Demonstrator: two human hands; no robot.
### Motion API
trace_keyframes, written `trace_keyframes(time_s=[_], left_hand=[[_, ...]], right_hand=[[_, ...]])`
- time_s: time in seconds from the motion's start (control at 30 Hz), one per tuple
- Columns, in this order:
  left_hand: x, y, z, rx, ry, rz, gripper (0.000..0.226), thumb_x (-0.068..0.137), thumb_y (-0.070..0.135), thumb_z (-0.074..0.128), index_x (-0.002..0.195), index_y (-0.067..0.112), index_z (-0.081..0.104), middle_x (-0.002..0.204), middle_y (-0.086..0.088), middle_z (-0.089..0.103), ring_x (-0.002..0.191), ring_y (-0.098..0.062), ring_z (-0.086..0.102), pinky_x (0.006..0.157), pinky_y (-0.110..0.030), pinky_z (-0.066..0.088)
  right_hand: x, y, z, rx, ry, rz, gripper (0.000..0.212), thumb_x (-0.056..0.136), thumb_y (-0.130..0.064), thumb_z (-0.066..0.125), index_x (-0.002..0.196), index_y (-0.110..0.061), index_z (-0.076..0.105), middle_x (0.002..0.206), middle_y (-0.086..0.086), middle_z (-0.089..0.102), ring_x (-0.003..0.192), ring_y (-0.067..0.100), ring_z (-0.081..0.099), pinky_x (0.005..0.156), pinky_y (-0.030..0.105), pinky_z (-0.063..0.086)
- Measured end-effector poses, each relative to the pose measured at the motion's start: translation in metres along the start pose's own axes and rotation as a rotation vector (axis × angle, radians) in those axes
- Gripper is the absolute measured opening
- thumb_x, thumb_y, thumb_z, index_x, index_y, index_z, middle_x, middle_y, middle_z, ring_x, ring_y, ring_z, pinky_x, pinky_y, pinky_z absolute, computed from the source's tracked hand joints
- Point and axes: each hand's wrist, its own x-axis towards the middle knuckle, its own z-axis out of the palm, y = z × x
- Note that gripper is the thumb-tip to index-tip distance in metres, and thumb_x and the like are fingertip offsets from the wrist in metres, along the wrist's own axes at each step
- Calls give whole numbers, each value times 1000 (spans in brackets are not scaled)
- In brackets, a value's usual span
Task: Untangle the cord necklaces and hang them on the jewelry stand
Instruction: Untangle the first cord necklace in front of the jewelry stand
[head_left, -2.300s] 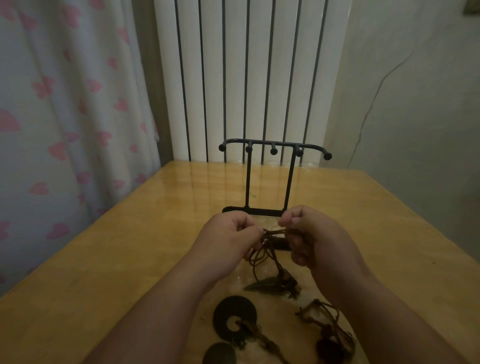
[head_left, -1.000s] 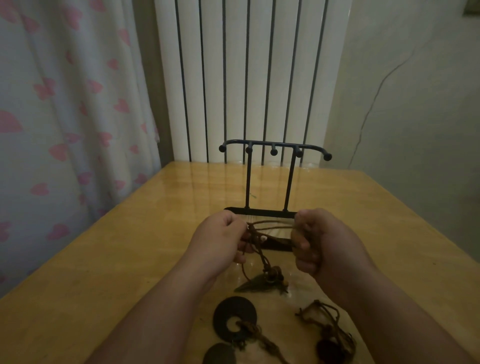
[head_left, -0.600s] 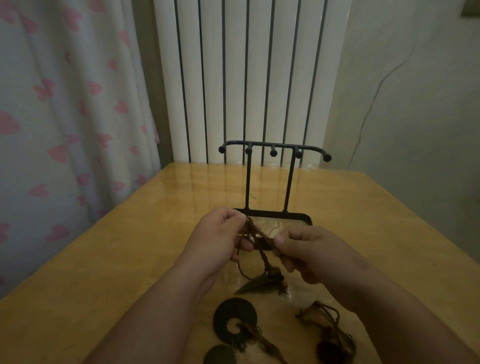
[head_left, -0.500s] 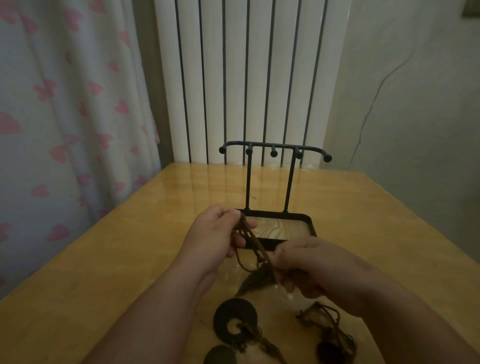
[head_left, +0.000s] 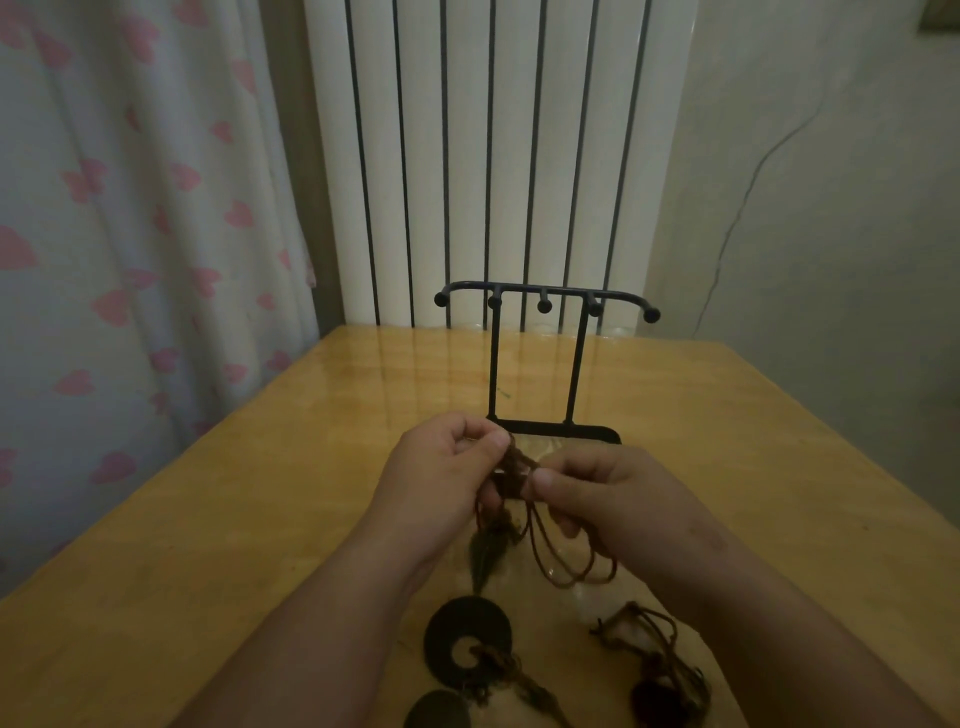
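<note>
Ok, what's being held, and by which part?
Left hand and right hand both pinch the brown cord necklace by its bunched cord, above the dark pendant.

Single view, worn on my head: wide-angle, facing forward and down. My left hand (head_left: 441, 470) and right hand (head_left: 613, 501) sit close at lower centre; the counter (head_left: 208, 519) recedes to the radiator (head_left: 467, 156) at top.

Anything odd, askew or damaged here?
Nothing damaged. The cord necklace pinched between left hand and right hand hangs in tangled loops; the disc-pendant necklace and another necklace lie bunched on the table. Jewelry stand upright, hooks bare. A dark line, crack or wire, climbs the right wall.
</note>
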Motion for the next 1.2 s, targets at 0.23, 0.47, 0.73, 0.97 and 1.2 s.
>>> trace_keyframes(time_s=[0.23, 0.47, 0.73, 0.97, 1.2], left_hand=[[2, -1, 2, -13, 35, -5, 15, 99, 24, 56, 90, 23, 68, 57, 12, 63, 50, -1, 50, 47, -17, 39], [-1, 0, 6, 159, 22, 84, 10, 99, 23, 56, 93, 27, 64, 62, 14, 63, 59, 3, 58, 53, -12, 42], [7, -4, 0, -7, 127, -159, 18, 103, 19, 45, 97, 19, 62, 101, -2, 70, 90, -15, 68, 76, -34, 57], [0, 6, 2, 40, 60, -12, 15, 100, 19, 52, 96, 26, 64, 93, 6, 72, 89, -8, 68, 62, -17, 46], [-6, 11, -3, 117, -85, 189, 25, 93, 13, 62, 84, 36, 68, 90, 9, 70, 87, -3, 66, 72, -22, 53]], right_hand=[[0, 1, -4, 121, -134, -7, 23, 77, -40, 61, 83, -22, 73, 74, -8, 69, 52, 2, 45, 53, 23, 33], [4, 5, 6, -96, 102, -10, 25, 94, -41, 56, 80, -28, 72, 67, -17, 65, 61, -6, 56, 63, 23, 41], [-3, -4, -4, 77, 30, -184, 25, 77, -36, 50, 57, -24, 60, 61, -6, 53, 56, 4, 45, 51, 11, 39], [3, -1, -3, 247, 352, -128, 31, 100, -27, 47, 75, -16, 63, 58, -7, 52, 49, 1, 50, 48, 17, 40], [11, 15, -5, -154, 565, -181, 27, 99, -35, 46, 82, -25, 64, 76, -4, 62, 72, 2, 55, 58, 29, 45]])
